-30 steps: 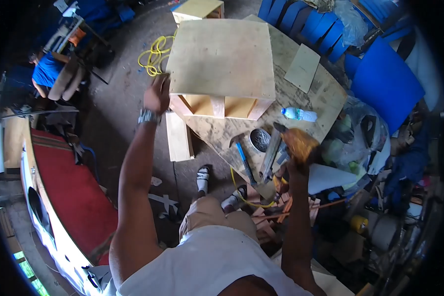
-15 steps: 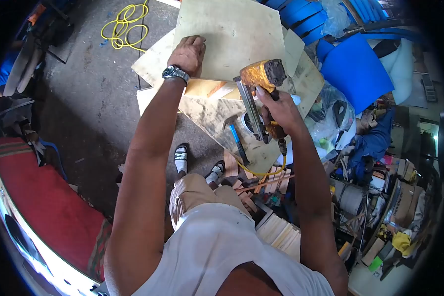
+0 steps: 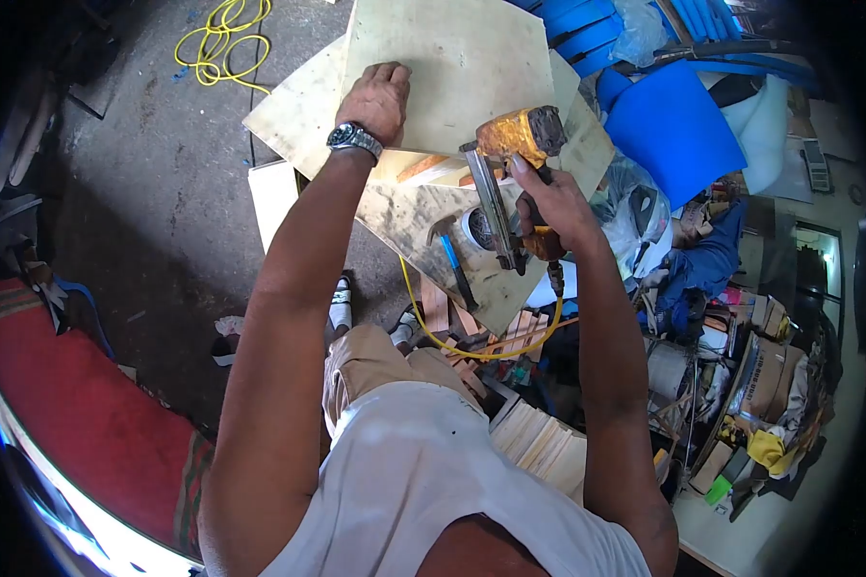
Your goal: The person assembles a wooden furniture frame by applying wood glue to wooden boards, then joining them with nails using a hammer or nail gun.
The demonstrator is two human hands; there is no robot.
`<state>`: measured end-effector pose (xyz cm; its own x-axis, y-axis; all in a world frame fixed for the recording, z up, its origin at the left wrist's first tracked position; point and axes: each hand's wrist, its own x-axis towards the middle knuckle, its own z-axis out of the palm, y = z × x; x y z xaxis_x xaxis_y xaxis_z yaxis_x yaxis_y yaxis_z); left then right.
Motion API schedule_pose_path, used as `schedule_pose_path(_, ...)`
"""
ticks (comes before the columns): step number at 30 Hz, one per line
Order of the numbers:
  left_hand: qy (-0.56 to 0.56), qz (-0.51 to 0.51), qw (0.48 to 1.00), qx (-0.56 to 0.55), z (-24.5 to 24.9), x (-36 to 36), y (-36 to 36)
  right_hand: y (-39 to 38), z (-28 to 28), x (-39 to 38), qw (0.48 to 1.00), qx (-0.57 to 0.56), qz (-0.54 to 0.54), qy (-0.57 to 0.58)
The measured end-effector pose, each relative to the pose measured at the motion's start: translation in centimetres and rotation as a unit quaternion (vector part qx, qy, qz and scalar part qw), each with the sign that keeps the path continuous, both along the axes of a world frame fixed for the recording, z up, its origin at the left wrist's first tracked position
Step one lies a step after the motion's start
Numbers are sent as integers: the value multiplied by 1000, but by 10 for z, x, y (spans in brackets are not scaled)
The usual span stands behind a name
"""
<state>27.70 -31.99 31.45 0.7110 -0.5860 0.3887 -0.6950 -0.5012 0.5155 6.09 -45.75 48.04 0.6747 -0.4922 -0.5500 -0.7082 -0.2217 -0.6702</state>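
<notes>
My right hand (image 3: 560, 207) is wrapped round the handle of a yellow and black nail gun (image 3: 510, 135), whose long magazine points down toward me. A yellow air hose (image 3: 510, 356) runs from its handle. The tool's nose is by the near edge of a pale plywood panel (image 3: 443, 77). My left hand (image 3: 375, 101), with a watch (image 3: 354, 139) on the wrist, rests on the panel's near left corner, fingers lying on its face. Wooden strips (image 3: 423, 170) show under the panel's near edge. Below lie a blue-handled hammer (image 3: 459, 269) and a round tub (image 3: 476, 229), partly hidden by the magazine.
More plywood sheets (image 3: 293, 106) lie under the panel. A coiled yellow hose (image 3: 221, 48) is on the floor at upper left. Wood offcuts (image 3: 524, 332) lie near my feet. At right are a blue sheet (image 3: 674, 135), plastic bags and piled clutter. A red cloth-covered surface (image 3: 77, 404) is at lower left.
The view has shifted slightly. My left hand has moved a little right along the panel. The nail gun has shifted slightly right, and the hose loop below it shows more fully.
</notes>
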Motion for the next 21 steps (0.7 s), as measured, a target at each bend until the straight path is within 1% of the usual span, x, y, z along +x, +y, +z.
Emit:
schedule_pose_path(4, 9, -9, 1000, 0, -1, 1, 0, 0, 0, 5, 1000, 0, 15, -3)
schedule_pose_path(7, 7, -11, 1000, -2, -2, 0, 1, -4, 3, 12, 999, -28, 32, 22)
schedule_pose_path(10, 3, -9, 1000, 1, -3, 1, -1, -12, 6, 22, 992, -61, 64, 93)
schedule_pose_path(13, -1, -10, 1000, 9, -3, 2, -1, -11, 15, 28, 986, -91, 93, 104)
schedule_pose_path(19, 2, -10, 1000, 0, -7, 3, -1, -13, 10, 21, 992, -62, 74, 83)
schedule_pose_path(21, 7, -11, 1000, -3, -5, 1, 0, -14, 10, 21, 989, -72, 85, 94)
